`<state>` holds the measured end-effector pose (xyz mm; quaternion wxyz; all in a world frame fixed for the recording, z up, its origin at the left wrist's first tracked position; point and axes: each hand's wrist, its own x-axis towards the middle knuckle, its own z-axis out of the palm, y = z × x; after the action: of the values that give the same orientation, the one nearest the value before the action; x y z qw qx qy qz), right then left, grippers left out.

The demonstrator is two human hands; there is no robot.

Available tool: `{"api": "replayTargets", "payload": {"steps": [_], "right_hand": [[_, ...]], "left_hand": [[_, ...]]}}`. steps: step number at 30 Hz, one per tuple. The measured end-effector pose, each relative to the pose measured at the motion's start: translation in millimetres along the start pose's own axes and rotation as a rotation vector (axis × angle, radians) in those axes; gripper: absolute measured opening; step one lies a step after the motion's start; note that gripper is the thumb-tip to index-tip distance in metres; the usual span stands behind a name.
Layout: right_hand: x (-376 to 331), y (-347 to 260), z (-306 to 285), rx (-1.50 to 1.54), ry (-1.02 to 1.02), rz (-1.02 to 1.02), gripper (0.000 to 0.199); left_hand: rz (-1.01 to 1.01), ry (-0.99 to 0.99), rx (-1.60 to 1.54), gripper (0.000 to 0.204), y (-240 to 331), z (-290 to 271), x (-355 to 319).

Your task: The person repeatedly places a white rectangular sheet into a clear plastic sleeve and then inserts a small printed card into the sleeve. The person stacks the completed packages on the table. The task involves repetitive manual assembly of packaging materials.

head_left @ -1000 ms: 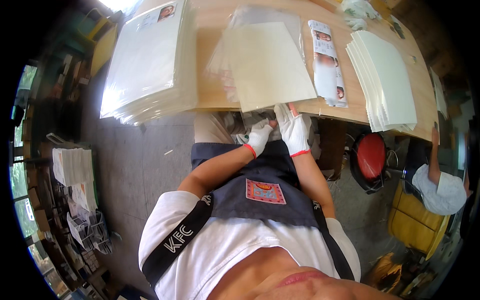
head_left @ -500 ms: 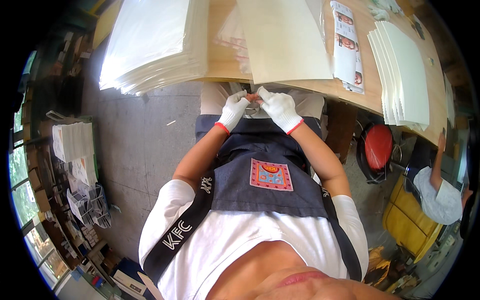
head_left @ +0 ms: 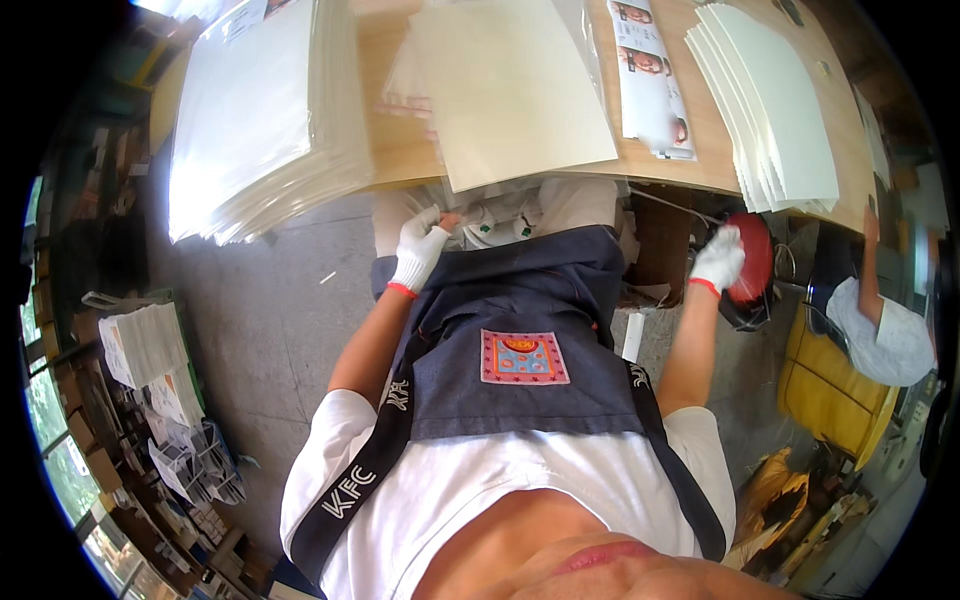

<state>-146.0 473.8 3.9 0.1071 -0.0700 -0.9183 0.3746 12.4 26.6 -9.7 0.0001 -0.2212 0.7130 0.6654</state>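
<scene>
My left hand [head_left: 422,245], in a white glove with bare fingertips, is over my lap just short of the table edge. Its thumb and fingers are pinched together; anything between them is too small to make out. Out to the right, my gloved right hand [head_left: 718,260] is closed beside a red round stool seat [head_left: 752,262], its fingertips partly hidden. A thin pale line runs from below the table edge toward this hand; whether it is held, I cannot tell. Directly ahead, a large cream sheet [head_left: 515,95] lies on the wooden table [head_left: 395,150], its near corner at the edge.
Left on the table is a tall pile of plastic-sleeved sheets [head_left: 255,120], overhanging the edge. Printed folded strips [head_left: 650,95] and fanned white sheets [head_left: 775,110] lie at right. White bundles [head_left: 140,345] stand on the floor at left. Another person [head_left: 880,325] sits far right.
My hands, together over my lap before, are now apart: the right has swung out to the right toward the stool, the left has shifted slightly left and down. The view has turned slightly.
</scene>
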Motion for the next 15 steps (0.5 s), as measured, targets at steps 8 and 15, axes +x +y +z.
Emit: {"api": "replayTargets", "payload": {"steps": [8,15], "right_hand": [[-29,-22,14,-0.541,-0.367,-0.288,0.027],[12,-109,71,-0.25,-0.224,-0.98,0.029]], "left_hand": [[1.14,0.257,0.961,0.039,44,9,19],[1.161,0.111,0.816,0.017,54,14,32]]}}
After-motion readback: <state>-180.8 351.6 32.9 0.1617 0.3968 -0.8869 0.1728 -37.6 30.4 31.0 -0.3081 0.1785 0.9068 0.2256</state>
